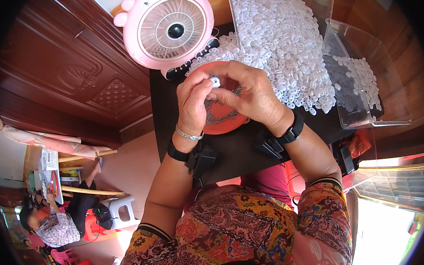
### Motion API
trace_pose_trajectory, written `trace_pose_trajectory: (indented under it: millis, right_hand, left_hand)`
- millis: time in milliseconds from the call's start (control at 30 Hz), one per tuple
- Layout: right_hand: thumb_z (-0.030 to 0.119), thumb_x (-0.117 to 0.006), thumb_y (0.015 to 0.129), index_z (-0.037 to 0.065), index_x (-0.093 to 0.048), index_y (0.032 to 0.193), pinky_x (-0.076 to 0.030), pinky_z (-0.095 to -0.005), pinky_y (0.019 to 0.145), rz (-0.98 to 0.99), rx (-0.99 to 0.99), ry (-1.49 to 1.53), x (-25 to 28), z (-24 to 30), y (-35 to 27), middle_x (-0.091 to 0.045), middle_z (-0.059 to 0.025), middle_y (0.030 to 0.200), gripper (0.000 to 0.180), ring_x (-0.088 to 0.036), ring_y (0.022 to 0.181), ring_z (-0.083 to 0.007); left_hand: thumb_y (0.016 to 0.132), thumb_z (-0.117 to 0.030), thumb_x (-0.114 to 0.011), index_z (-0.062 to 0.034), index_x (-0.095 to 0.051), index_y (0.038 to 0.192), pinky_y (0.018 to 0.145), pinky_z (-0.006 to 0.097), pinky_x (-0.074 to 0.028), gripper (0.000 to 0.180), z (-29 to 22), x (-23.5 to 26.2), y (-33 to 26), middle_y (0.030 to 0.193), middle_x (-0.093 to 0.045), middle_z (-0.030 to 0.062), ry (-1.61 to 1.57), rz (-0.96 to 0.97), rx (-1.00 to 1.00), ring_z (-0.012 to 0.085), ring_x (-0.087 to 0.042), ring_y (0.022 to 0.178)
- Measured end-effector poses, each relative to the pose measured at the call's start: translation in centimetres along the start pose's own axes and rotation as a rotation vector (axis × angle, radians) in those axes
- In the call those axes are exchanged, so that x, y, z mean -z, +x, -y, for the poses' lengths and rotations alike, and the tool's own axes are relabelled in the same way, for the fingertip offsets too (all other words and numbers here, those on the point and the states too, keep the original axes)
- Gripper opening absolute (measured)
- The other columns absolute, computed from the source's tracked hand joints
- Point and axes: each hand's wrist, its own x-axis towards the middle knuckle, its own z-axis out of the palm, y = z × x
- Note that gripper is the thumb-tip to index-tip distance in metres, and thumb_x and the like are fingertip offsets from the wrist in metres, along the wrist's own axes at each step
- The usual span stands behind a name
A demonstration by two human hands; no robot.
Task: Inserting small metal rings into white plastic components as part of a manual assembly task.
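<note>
A small white oval plastic piece (215, 82) with dark holes is pinched between the fingertips of my left hand (193, 100), closed on it. My right hand (253, 93) meets it from the other side, thumb and forefinger closed at the same piece; whether a smaller part is also between them is hidden. Directly below both hands lies a round orange-red dish (217, 129) holding many small grey metal parts, perhaps screws (228, 115). Past my fingers, a large heap of similar white oval pieces (285, 49) spreads over the black tabletop (173, 125).
A pink animal-shaped fan (172, 30) stands at the far left of the table. At right, a clear plastic bin (354, 112) lies with more white pieces inside. Dark bands with black devices (201, 161) circle my wrists. Another person (58, 227) sits at far lower left near a grey stool (122, 212).
</note>
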Motion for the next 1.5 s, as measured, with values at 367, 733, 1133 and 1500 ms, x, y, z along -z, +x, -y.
trace_pose_trajectory:
  millis: [367, 733, 1133, 1500]
  right_hand:
    - [0.014, -0.073, 0.072, 0.007, -0.061, 0.093, -0.049, -0.0343, 0.059, -0.052, 0.139, -0.062, -0.4, -0.3, -0.6, -0.062, -0.0087, 0.077, 0.025, -0.061, 0.066, -0.0265]
    - [0.013, -0.072, 0.073, 0.008, -0.059, 0.090, -0.047, -0.0354, 0.053, -0.101, 0.238, -0.135, -1.0, -0.3, -0.8, -0.059, -0.0097, 0.072, 0.022, -0.060, 0.063, -0.0291]
    - [0.016, -0.075, 0.070, 0.009, -0.063, 0.094, -0.050, -0.0319, 0.056, -0.061, 0.121, -0.004, -0.6, -0.5, -0.5, -0.061, -0.0061, 0.075, 0.028, -0.062, 0.064, -0.0240]
    - [0.012, -0.074, 0.072, 0.005, -0.062, 0.093, -0.050, -0.0322, 0.059, -0.074, 0.156, -0.205, -0.6, 0.1, -0.7, -0.064, -0.0116, 0.080, 0.025, -0.063, 0.068, -0.0286]
  left_hand:
    - [0.083, -0.011, -0.046, 0.0022, -0.045, 0.069, 0.054, 0.024, -0.032, 0.019, -0.1, 0.0, -0.5, 0.066, -0.043, 0.0038, -0.055, 0.023, -0.127, 0.0100, -0.039, 0.058]
    - [0.077, -0.008, -0.045, 0.0016, -0.042, 0.063, 0.050, 0.025, -0.029, 0.017, -0.8, -1.2, -0.9, 0.059, -0.037, 0.0024, -0.090, -0.137, -0.122, 0.0099, -0.035, 0.053]
    - [0.081, -0.009, -0.044, 0.0009, -0.043, 0.069, 0.058, 0.023, -0.032, 0.015, 0.2, -0.6, -0.7, 0.070, -0.042, 0.0030, -0.059, -0.064, -0.100, 0.0093, -0.039, 0.065]
    - [0.085, -0.016, -0.045, -0.0001, -0.044, 0.068, 0.055, 0.024, -0.032, 0.023, -0.5, -1.1, -1.1, 0.064, -0.041, 0.0010, 0.121, -0.089, -0.198, 0.0093, -0.039, 0.061]
